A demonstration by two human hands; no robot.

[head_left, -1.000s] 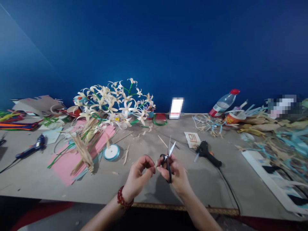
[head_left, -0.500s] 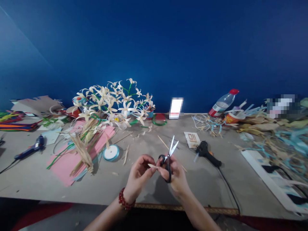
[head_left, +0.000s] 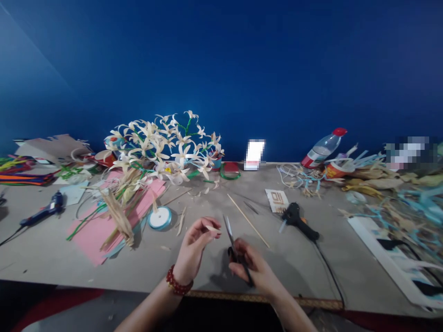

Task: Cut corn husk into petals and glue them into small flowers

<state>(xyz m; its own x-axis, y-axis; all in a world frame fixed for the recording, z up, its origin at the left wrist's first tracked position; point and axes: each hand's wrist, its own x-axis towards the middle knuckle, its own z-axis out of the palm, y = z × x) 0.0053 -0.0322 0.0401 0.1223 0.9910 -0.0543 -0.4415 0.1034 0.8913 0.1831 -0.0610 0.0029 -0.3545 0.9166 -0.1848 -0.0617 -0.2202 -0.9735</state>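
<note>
Between thumb and fingers, my left hand (head_left: pixel 198 242) pinches a small pale petal-like strip (head_left: pixel 212 229); a red bead bracelet circles that wrist. My right hand (head_left: pixel 252 263) is wrapped round the black handles of a pair of scissors (head_left: pixel 229 230). Their blades point up and away, nearly together, just right of the strip and apart from it. Beyond the hands a thin wooden stick (head_left: pixel 247 220) lies on the grey table (head_left: pixel 214 198). Left of my left hand are a blue-rimmed white spool (head_left: pixel 159 218) and a narrow husk scrap (head_left: pixel 181 220).
White artificial flowers (head_left: pixel 166 147) on green stems stand at the back. Pink paper (head_left: pixel 86 240) with dried husks lies left, near a blue glue gun (head_left: pixel 43 214). At right are a black glue gun (head_left: pixel 299 221), a power strip (head_left: pixel 384 258) and a plastic bottle (head_left: pixel 323 150).
My hands have drawn apart, the left moving slightly left and up with the strip, the right lower. The scissors have gone from open blades to nearly closed and tilt left.
</note>
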